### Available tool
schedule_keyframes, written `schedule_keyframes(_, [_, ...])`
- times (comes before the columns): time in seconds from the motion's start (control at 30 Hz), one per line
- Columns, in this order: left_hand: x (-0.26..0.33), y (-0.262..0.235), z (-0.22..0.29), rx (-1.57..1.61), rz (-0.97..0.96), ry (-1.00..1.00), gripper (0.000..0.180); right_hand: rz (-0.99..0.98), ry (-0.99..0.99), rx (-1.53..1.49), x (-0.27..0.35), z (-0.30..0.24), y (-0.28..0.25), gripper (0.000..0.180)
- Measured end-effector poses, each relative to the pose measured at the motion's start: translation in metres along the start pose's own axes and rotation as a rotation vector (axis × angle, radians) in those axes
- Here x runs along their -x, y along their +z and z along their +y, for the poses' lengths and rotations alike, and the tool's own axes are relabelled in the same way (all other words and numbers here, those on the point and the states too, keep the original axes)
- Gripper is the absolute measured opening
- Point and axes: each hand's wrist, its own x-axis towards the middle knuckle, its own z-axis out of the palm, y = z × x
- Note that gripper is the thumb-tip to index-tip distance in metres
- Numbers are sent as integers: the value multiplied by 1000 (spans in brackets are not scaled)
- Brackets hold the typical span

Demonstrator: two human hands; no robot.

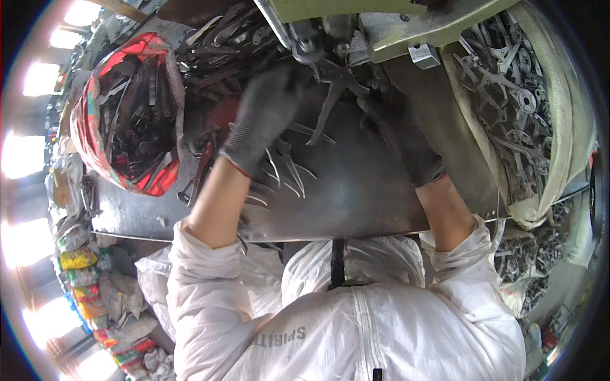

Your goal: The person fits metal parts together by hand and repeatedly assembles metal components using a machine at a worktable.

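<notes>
Both of my hands wear dark knitted gloves. Under the head of a green machine (432, 28) is a dark forked metal part (332, 95), shaped like pliers, with one arm pointing down toward me. My right hand (401, 124) is closed around that part's right arm, its fingertips partly in shadow. My left hand (270, 105) is just left of the part, over loose metal pieces; its fingers are blurred and I cannot tell if they touch anything. Several thin, curved metal handles (286, 166) lie beside my left wrist on the dark metal table (356, 203).
At the left stands a red sack (86, 136) full of dark metal pieces. A heap of long dark pieces (235, 38) lies behind my left hand. On the right, a pale sack (565, 127) holds forked silver metal parts (508, 95). More such parts (530, 254) lie below it.
</notes>
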Motion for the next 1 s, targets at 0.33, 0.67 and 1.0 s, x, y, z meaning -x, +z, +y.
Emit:
schedule_keyframes(0.33, [-18,-52,-147,-887,362,342,24,26,46,-218,12,-19,4,41])
schedule_keyframes(0.67, [8,-66,-88,-385,318,133,35,-25,-9,-28,20,-6,-2,39])
schedule_keyframes(1.0, [63,-63,33,403,-303,186,45,-23,47,-259,31,-10,-1,27])
